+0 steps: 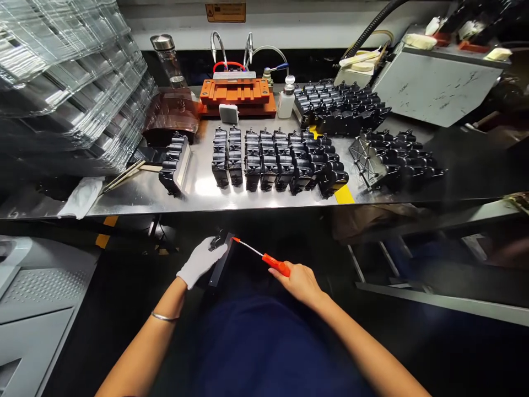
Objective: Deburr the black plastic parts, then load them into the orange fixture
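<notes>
My left hand (202,261), in a white glove, is closed around a black plastic part (222,262) held below the table's front edge. My bare right hand (301,281) grips a tool with an orange handle (276,264) and a thin metal shaft. The tool's orange-red tip points left and meets the upper end of the black part, or lies just over it. Rows of similar black parts (268,162) stand on the metal table beyond my hands, and a single one (176,164) stands apart to their left.
Metal table (202,201); orange fixture (235,94), white bottle (286,99) and glass jar (167,60) at its back. Plastic-wrapped stack (74,82) at left, wooden sticks (124,176) near it. More black parts (397,157) and a grey box (438,82) at right. Grey bin (41,298) lower left.
</notes>
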Demonstrator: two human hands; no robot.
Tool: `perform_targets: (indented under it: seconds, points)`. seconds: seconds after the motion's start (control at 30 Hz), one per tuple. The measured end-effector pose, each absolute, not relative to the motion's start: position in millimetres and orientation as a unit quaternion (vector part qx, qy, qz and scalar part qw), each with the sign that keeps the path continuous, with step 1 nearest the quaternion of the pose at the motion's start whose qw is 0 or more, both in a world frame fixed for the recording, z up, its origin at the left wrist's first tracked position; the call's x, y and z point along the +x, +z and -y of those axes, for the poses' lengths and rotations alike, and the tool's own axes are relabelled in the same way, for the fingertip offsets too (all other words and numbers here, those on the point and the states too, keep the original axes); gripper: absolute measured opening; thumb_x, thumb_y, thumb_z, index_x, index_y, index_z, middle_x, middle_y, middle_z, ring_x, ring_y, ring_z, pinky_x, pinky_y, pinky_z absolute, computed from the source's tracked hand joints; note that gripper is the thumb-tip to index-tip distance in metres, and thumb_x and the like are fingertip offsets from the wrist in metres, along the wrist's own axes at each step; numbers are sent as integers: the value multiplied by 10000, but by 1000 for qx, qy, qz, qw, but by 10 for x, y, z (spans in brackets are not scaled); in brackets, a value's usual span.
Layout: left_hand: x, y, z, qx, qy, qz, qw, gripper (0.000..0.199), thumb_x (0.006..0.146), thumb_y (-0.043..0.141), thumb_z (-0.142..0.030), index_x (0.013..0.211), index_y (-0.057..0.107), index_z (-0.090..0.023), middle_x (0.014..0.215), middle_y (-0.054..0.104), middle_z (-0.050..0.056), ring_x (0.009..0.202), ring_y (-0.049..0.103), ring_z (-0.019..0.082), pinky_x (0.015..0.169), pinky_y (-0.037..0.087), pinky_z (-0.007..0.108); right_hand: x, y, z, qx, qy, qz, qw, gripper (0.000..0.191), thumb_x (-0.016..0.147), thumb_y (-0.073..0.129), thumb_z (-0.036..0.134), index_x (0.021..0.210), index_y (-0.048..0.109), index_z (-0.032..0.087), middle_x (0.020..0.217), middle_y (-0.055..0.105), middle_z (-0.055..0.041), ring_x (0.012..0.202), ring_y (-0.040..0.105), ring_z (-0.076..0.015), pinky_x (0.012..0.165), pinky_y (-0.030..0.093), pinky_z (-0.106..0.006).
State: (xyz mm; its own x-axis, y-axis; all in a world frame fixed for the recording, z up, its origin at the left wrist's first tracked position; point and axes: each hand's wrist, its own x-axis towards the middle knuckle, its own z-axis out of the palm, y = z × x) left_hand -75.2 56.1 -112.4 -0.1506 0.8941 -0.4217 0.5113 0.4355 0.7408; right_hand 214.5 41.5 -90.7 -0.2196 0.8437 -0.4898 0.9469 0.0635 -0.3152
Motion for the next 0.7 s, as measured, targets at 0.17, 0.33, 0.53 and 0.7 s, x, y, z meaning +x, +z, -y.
perform_targets:
  seconds: [0.17,0.33,0.53,0.7]
  points:
    - [-741,-1111,-502,496,207,-725,430,543,721,637,-529,1129,619,-172,1082,702,108,1002,651,293,879,486,388,2154,-939,-384,617,-297,-723,93,519,914,359,634,865,657,212,766,728,-52,765,691,-241,638,389,-276]
    - [-793,-1067,-478,495,202,-733,421,531,713,645,-491,1132,618,-167,1082,702,108,1022,646,296,907,480,393,2187,-950,-370,620,-305,-716,97,513,912,363,633,863,660,218,741,720,-42,754,688,-233,642,392,-272]
    - [-835,-1009,-488,495,187,-742,411,543,731,624,-494,1152,607,-151,1080,703,119,1019,649,299,896,489,386,2174,-965,-353,614,-310,-720,98,521,910,359,639,888,667,219,744,721,-41,762,689,-234,651,398,-275]
    - [-806,-993,-459,517,161,-736,406,515,757,596,-481,1179,590,-186,1110,701,98,1019,653,279,885,487,352,2122,-984,-357,609,-315,-722,97,520,910,360,638,889,668,221,731,714,-38,753,686,-233,640,396,-271]
